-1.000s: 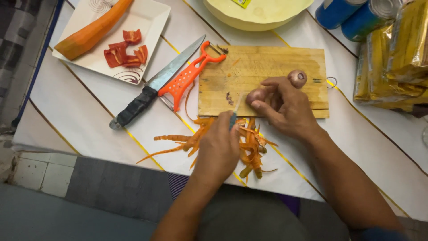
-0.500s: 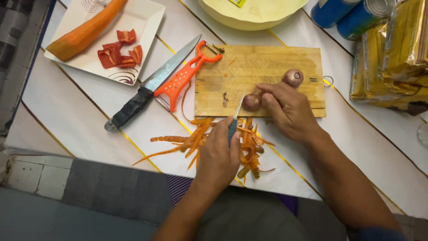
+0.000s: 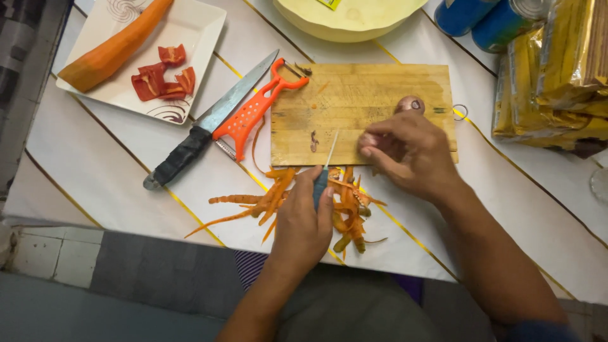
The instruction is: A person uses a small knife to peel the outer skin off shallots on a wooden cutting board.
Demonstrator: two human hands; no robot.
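While a small knife (image 3: 323, 174) is gripped in the left hand (image 3: 304, 228) and a small onion (image 3: 369, 140) is pinched by the right hand (image 3: 411, 155), fingertips (image 3: 366, 151) risk being nicked if the blade slips.

We note a stack of yellow-gold plastic packages (image 3: 557, 76) at the far right of the counter (image 3: 95, 152), long and flat, lying side by side and partly cut off by the frame edge. Just beside them, at the top edge, lie two blue cans (image 3: 487, 19) with labels. A small green-yellow label (image 3: 329, 4) sits on the pale yellow bowl (image 3: 348, 22) at top centre.
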